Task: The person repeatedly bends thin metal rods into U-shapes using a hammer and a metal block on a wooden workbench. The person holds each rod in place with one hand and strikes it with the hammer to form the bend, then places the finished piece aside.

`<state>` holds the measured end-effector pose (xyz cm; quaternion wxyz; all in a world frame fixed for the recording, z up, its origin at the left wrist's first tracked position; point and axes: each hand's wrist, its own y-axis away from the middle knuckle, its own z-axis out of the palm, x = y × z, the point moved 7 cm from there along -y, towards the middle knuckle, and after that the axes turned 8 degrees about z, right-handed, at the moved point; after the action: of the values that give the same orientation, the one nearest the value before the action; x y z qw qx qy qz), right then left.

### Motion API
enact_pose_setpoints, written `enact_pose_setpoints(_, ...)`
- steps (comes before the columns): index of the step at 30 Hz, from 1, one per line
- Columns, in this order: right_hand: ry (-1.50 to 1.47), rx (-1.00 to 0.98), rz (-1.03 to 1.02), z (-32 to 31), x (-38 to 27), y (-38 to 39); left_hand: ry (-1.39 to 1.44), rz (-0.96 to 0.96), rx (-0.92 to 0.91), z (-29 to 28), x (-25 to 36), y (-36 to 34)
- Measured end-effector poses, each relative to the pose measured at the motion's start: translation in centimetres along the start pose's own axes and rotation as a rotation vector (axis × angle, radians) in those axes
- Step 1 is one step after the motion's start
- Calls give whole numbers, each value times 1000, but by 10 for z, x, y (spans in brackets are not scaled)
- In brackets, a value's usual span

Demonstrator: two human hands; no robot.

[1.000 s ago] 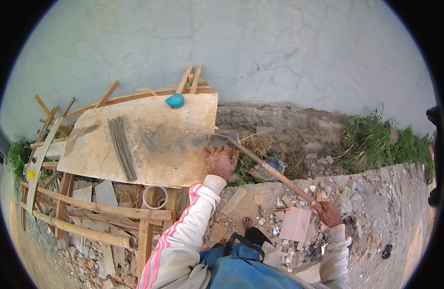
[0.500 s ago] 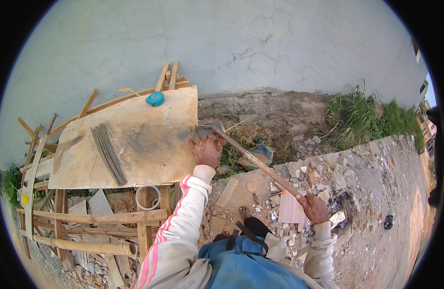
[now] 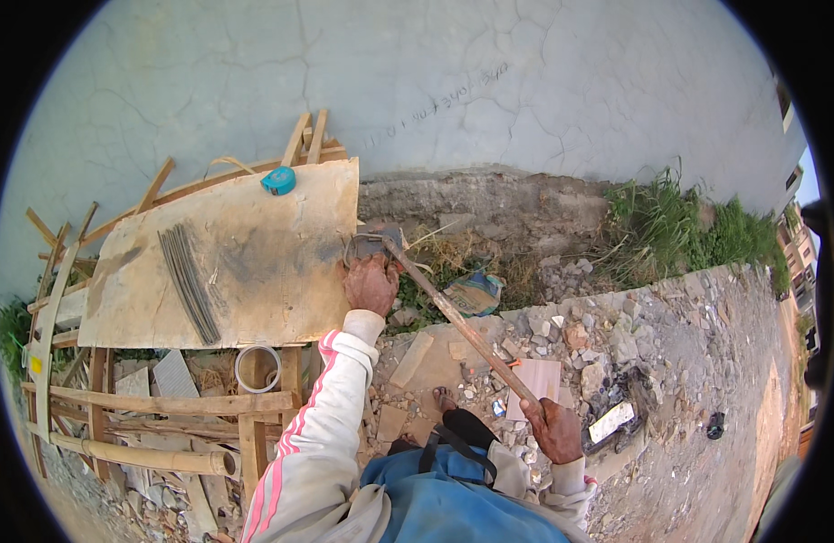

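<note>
My left hand is at the right edge of a stained plywood board, fingers curled on a bent metal rod, partly hidden, against a dark metal plate. My right hand grips the low end of a long rusty bar, whose upper end meets the plate beside my left hand. A bundle of thin grey rods lies on the board, with a teal tape measure near its far edge.
Rough timber framing supports the board, with a round ring below. A cracked wall rises behind. Weeds, rubble, a pink panel and a tool with orange handles lie below and right.
My right hand has swung down and toward my body with the bar, which now slants more steeply. My left hand stays at the plate. The view has shifted slightly.
</note>
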<state>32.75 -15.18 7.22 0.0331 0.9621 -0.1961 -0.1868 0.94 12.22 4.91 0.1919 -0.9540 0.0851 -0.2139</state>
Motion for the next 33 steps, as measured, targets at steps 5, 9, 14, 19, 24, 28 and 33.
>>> enact_pose_setpoints(5,-4,-101,-46,-11,14,-36,-13,44,66,-3,0,1)
enact_pose_setpoints(9,-92,-160,-53,-1,28,-51,-40,79,146,-4,1,4)
enact_pose_setpoints(14,-306,-262,-8,25,51,-65,-24,63,161,0,0,3)
enact_pose_setpoints(19,-525,-349,-4,44,57,-73,8,77,146,-1,1,4)
enact_pose_setpoints(24,-511,-394,-8,59,62,-72,26,37,101,1,0,2)
enact_pose_setpoints(28,-561,-426,-5,73,68,-73,-10,37,99,-2,3,3)
enact_pose_setpoints(33,-564,-406,68,75,75,-73,-141,-2,99,-8,17,3)
